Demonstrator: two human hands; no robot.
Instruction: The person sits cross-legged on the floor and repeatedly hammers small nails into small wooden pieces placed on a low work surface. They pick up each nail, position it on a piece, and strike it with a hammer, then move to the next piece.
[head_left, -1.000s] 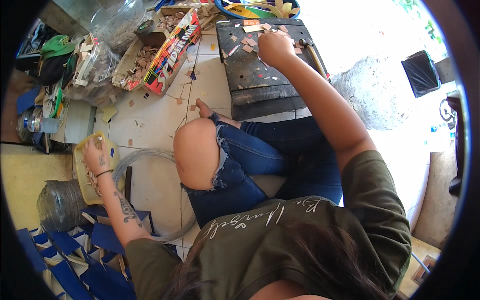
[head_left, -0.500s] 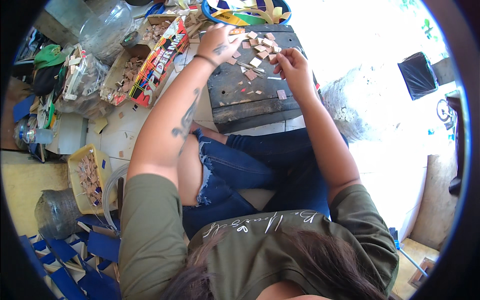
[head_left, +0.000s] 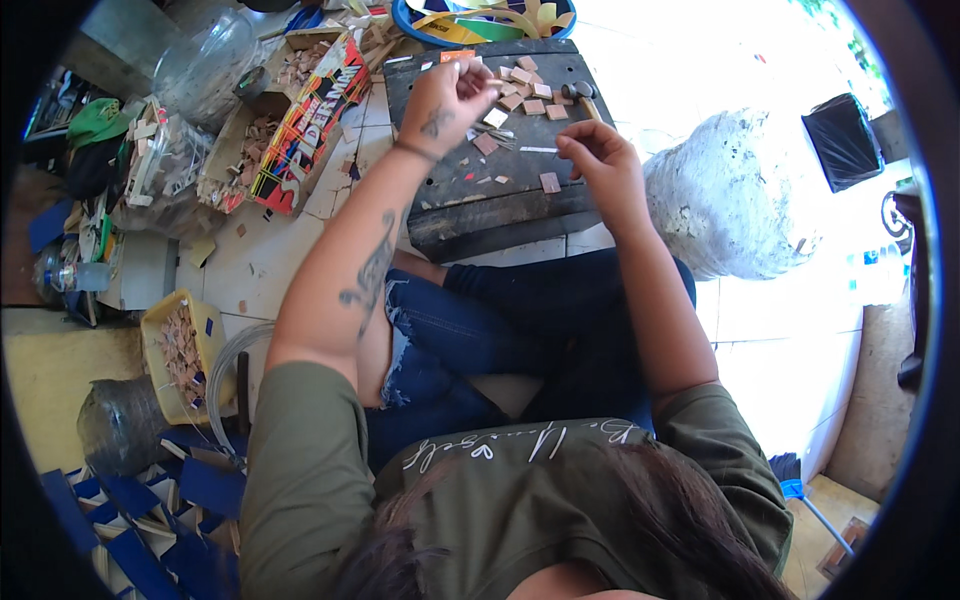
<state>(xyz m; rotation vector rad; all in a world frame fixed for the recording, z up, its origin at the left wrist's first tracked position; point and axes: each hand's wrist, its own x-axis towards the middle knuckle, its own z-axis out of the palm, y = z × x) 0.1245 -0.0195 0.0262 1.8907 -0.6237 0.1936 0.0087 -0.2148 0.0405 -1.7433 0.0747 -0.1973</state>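
Over the left part of a dark wooden block, my left hand is closed in a pinch beside a cluster of small square wooden pieces. What sits between its fingertips is too small to make out. My right hand hovers at the block's right edge, thumb and forefinger drawn together; I cannot make out anything in them. A hammer lies just beyond it, its handle partly behind that hand. Near the pieces are thin sticks, a white strip and a lone pinkish square.
A blue-rimmed basin of coloured strips stands behind the block. Open cartons of wood bits are at left, with a yellow bin below. A large wrapped bundle sits at right. Blue pieces pile at lower left.
My left hand has moved slightly right and nearer, its fingers curling in. My right hand has drawn back from the wooden pieces toward me, uncovering the hammer.
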